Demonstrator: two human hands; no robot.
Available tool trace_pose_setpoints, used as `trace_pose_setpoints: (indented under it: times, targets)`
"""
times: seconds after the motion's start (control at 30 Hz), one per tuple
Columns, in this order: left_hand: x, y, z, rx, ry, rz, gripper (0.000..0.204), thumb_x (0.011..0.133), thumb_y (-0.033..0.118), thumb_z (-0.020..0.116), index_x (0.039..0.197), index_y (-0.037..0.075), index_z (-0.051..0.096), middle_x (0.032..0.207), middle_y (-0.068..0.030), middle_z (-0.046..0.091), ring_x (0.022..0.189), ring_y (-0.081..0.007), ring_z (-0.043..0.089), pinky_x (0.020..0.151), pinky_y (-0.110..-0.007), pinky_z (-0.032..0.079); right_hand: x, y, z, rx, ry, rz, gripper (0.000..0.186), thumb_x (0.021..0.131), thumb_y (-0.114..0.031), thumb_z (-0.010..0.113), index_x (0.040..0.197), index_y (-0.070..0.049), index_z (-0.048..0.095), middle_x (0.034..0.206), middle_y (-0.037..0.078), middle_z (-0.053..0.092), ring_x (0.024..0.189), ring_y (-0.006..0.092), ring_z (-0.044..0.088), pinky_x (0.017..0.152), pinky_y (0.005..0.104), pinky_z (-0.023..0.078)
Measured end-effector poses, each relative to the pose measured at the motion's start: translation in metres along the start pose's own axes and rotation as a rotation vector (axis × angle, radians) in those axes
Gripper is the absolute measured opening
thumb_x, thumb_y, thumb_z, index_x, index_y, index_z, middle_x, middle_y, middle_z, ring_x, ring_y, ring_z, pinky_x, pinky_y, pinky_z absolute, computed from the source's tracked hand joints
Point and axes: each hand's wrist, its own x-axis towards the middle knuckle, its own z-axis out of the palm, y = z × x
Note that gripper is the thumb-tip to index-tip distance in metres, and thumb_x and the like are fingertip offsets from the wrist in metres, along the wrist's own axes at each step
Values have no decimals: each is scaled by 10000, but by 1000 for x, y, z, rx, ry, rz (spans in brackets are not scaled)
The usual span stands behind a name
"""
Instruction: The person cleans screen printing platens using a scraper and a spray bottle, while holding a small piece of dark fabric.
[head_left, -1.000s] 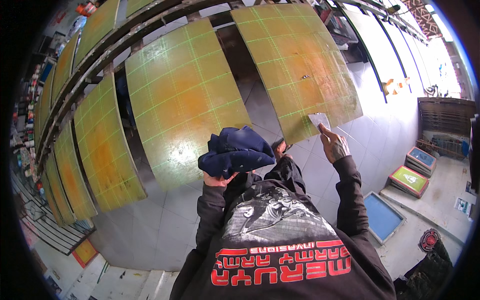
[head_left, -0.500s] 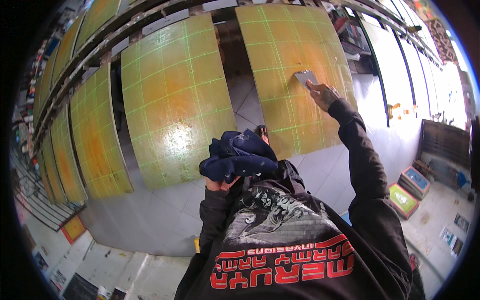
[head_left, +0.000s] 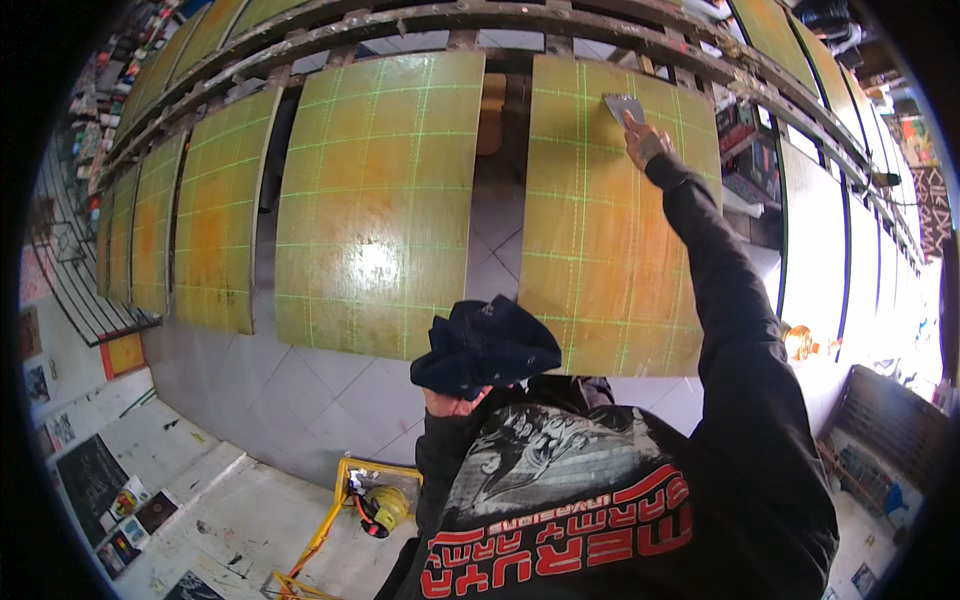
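Note:
My right hand is closed around a flat grey scraper, its blade near the far edge of a yellow-green board marked with a bright green grid. Whether the blade touches the board I cannot tell. In front of my chest, a bunched dark navy cloth rests in my left hand, which is closed under it; the cloth hides most of those fingers. Beside the first board, to the left, lies a similar gridded board with orange patches and a glare spot.
More gridded boards stand in a row to the left, along a dark wooden rack. White-looking boards lie at right. Below are grey floor tiles, and a yellow frame with a yellow-green container stands lower left.
My right hand and the scraper have moved farther away along the board, toward its far edge. My left hand keeps the cloth near my chest. The view has shifted.

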Motion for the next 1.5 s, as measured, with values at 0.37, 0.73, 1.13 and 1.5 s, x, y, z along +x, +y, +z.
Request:
trace_pose_setpoints:
  times: [0.37,0.73,1.13,1.5]
  targets:
    - [8,-28,21,189,3,107,694,936,577,402,1362,32,455,1275,-220,570,993,-416,648,714,-490,605,-84,-65,-127,441,432,-242,464,995,-214,508,1452,-259,437,1287,127,607,1094,331,639,890,379,515]
    - [136,-53,90,205,-291,-74,676,918,541,439,1374,42,455,1381,-235,478,1172,-454,550,852,-656,507,-241,-105,-228,1097,-231,-177,541,992,-206,496,1496,-126,317,859,139,573,494,142,538,495,259,471]
    - [145,-85,116,185,-413,-129,595,921,600,428,1162,87,608,994,-108,665,723,-266,642,530,-381,526,-328,-102,-113,2762,-782,392,389,1055,-388,287,1204,-63,438,655,38,398,311,113,332,242,264,317]
    - [114,-97,145,-118,-293,-245,532,989,510,369,1225,82,580,1019,-63,673,714,-200,659,540,-312,532,-383,-101,-138,2746,-666,568,499,1042,-448,302,907,9,450,653,39,406,318,111,367,252,263,349]
